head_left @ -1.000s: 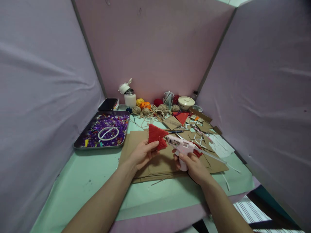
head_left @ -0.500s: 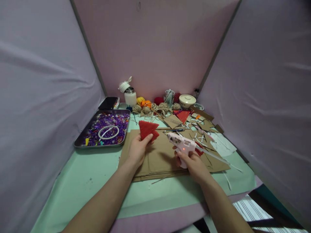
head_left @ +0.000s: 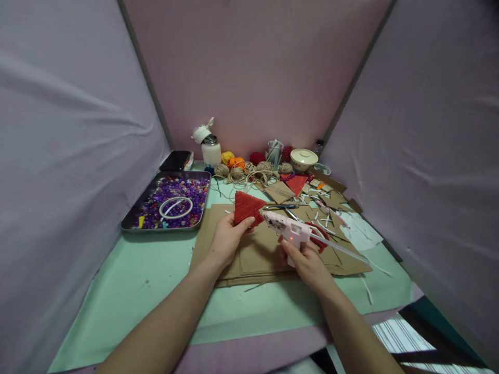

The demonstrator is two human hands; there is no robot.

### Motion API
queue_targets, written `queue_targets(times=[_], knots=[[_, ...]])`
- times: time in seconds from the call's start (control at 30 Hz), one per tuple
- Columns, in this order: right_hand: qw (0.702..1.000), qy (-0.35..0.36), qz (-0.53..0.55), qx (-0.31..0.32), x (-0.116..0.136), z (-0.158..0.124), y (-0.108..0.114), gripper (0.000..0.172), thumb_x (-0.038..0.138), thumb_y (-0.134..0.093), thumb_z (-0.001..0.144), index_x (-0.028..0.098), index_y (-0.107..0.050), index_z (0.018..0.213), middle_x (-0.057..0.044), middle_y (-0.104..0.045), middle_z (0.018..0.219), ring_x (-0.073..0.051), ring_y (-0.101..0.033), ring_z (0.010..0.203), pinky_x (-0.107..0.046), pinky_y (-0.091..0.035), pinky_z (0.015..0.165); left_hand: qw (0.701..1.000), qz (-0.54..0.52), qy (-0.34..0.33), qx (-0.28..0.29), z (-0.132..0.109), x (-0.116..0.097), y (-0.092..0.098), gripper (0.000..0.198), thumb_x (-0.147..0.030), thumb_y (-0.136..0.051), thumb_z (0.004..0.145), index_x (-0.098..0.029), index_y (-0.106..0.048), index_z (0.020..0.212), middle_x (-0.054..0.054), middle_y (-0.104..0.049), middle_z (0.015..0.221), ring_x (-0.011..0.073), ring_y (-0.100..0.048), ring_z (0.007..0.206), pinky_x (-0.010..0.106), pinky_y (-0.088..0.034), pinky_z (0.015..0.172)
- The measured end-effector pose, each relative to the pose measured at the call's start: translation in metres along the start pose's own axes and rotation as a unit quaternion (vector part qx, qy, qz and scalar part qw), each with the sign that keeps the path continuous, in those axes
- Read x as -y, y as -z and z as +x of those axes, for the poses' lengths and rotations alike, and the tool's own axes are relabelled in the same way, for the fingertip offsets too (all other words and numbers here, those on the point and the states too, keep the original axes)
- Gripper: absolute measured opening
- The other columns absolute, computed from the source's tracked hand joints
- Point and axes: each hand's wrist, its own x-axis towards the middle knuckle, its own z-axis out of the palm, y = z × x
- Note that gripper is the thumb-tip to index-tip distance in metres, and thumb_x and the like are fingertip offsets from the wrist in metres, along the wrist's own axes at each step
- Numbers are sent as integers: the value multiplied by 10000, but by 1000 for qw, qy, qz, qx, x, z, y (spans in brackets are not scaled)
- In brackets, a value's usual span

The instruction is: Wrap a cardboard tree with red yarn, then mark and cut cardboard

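My left hand [head_left: 230,239] pinches a red triangular piece [head_left: 246,206], which looks wrapped in yarn, by its lower edge. In my right hand [head_left: 304,259] is a pale pink glue gun [head_left: 287,228] with a small red light glowing on its side. The gun's nozzle points left and meets, or nearly meets, the right corner of the red triangle. A long clear glue stick [head_left: 343,248] sticks out from the gun's back. Under both hands lies a stack of brown cardboard [head_left: 253,259]. Red-handled scissors [head_left: 320,240] lie partly hidden behind the gun.
On the left stands a metal tray [head_left: 127,228] of purple beads with a white ring [head_left: 176,208]. Behind are a white jar [head_left: 211,154], twine balls [head_left: 265,170], a lidded bowl [head_left: 303,159] and another red triangle [head_left: 297,183]. Cardboard and white scraps litter the right side.
The red triangle has turned and moved right, so its corner now points at the glue gun. The gun's nozzle has shifted slightly left to it. More of the scissors shows.
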Motion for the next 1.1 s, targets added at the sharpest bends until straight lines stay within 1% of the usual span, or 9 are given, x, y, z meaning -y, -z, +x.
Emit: queue_targets(times=[0.17, 0.43, 0.77, 1.1], knots=[[1000, -1, -4, 4, -1, 0, 0, 375, 455, -482, 850, 169, -555, 619, -14, -554, 571, -137, -515, 546, -237, -391, 525, 1000, 21, -9, 5, 0, -1, 1, 377, -383, -740, 622, -117, -675, 881, 98, -702, 879, 187, -628, 742, 322, -482, 728], [1000, -2, -8, 7, -1, 1, 0, 380, 462, -473, 853, 167, -557, 629, -16, -557, 569, -141, -513, 545, -242, -383, 520, 999, 38, -18, 2, -2, -3, -1, 341, -376, -736, 630, -122, -679, 849, 79, -701, 832, 180, -624, 718, 319, -477, 727], [1000, -2, -13, 4, -4, 0, 0, 387, 481, -482, 850, 174, -563, 628, -21, -570, 585, -154, -525, 556, -257, -395, 535, 999, 40, -17, 1, -2, -3, 0, 328, -359, -726, 642, -120, -680, 861, 85, -703, 853, 177, -624, 725, 297, -475, 710], [1000, 1, -4, 8, -8, 1, -1, 380, 469, -478, 858, 177, -559, 629, -19, -565, 586, -158, -533, 559, -264, -400, 544, 999, 41, -15, 4, 0, -1, 1, 330, -361, -730, 641, -129, -672, 867, 74, -698, 860, 178, -619, 730, 304, -482, 717]])
